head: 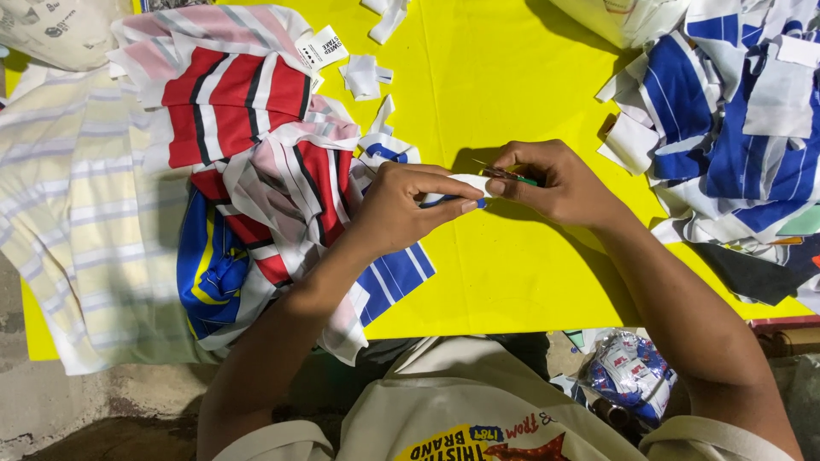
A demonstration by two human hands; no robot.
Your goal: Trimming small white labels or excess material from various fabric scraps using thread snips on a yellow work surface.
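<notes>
While the left hand [410,201] pinches a small white fabric label [465,183], the right hand's [555,183] grip holds small green-handled snips [508,175] over the yellow surface [495,282].

Garment heap [256,171] lies left, scrap pile [735,128] right, on table [512,282].

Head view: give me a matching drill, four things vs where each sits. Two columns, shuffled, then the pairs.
Things:
1. red, pink and white striped cloth pile
2. blue and white striped cloth pile
3. small green-handled tool
4. white fabric strip

Places:
A. held in the right hand
B. pinched in the left hand's fingers
C. left side of the yellow table
D. right side of the table

Pairs: 1-C, 2-D, 3-A, 4-B
</notes>
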